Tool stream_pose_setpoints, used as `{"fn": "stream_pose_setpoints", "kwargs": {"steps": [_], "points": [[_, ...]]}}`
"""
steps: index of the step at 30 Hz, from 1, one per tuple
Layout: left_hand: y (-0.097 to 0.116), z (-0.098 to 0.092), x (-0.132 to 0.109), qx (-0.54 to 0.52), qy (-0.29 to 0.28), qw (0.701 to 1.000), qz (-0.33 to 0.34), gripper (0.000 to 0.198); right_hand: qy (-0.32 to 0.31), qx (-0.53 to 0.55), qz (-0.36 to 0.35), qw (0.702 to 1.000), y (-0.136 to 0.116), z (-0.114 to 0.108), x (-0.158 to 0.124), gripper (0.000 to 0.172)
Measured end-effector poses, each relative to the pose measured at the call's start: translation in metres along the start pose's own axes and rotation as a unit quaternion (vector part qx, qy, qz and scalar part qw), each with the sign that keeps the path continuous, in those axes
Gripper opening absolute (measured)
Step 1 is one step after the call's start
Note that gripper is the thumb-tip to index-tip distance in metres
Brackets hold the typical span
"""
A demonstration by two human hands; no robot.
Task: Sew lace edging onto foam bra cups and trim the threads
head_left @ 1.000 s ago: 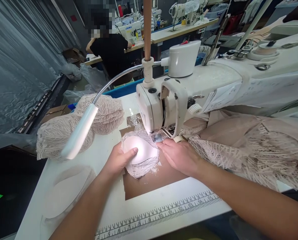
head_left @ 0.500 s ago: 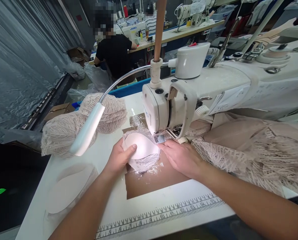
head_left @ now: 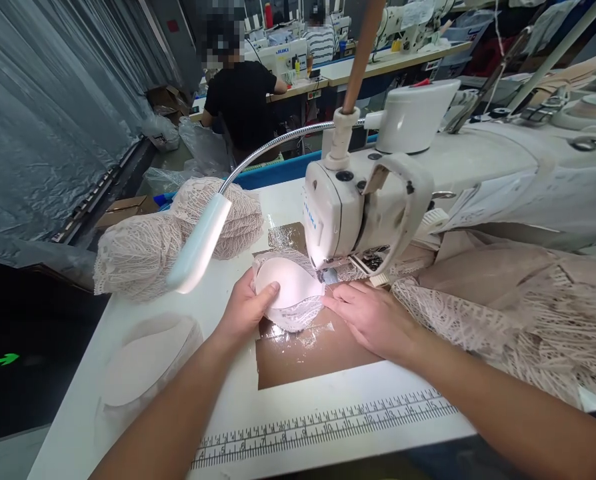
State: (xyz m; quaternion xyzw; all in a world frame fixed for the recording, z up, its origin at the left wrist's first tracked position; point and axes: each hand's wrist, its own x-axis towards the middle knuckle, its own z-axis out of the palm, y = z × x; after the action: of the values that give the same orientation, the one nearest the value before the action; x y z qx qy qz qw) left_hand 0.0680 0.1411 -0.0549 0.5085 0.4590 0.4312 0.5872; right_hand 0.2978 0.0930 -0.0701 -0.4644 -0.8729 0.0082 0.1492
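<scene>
A pale, lace-edged bra cup [head_left: 291, 283] lies under the head of a white sewing machine [head_left: 331, 220], its pointed right end close to the presser foot. My left hand [head_left: 251, 300] grips the cup's left side, thumb on top and fingers hidden beneath. At the pointed end, the fingertips of my right hand [head_left: 371, 313] are pinched together on the cup's edge beside the needle area. Brown tape [head_left: 308, 363] covers the table surface below the cup.
Stacked lace cups [head_left: 138, 253] and a lamp [head_left: 201, 247] stand on the left. Another cup [head_left: 141, 367] lies near my left forearm. Lace fabric [head_left: 518, 313] is heaped right. A printed ruler [head_left: 323, 430] runs along the front edge. A person [head_left: 241, 100] sits beyond.
The whole view has shifted, so most things appear further right. The cup has turned slightly, and both hands keep their hold at the machine.
</scene>
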Motion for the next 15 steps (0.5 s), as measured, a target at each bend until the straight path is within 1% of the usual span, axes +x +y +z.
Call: {"fn": "stream_pose_setpoints", "kwargs": {"steps": [5, 10, 15], "points": [[0.0014, -0.0013, -0.0033, 0.041, -0.002, 0.999, 0.006, 0.048, 0.003, -0.035, 0.013, 0.999, -0.0041, -0.0011, 0.0007, 0.038], [0.0020, -0.0044, -0.0052, 0.107, -0.014, 0.994, -0.004, 0.046, -0.016, -0.060, 0.054, 0.997, -0.0081, -0.0038, 0.0038, 0.039], [0.0020, -0.0078, -0.0048, 0.150, -0.028, 0.988, -0.022, 0.043, -0.008, -0.088, 0.090, 0.992, -0.0089, -0.0016, 0.0067, 0.038]]}}
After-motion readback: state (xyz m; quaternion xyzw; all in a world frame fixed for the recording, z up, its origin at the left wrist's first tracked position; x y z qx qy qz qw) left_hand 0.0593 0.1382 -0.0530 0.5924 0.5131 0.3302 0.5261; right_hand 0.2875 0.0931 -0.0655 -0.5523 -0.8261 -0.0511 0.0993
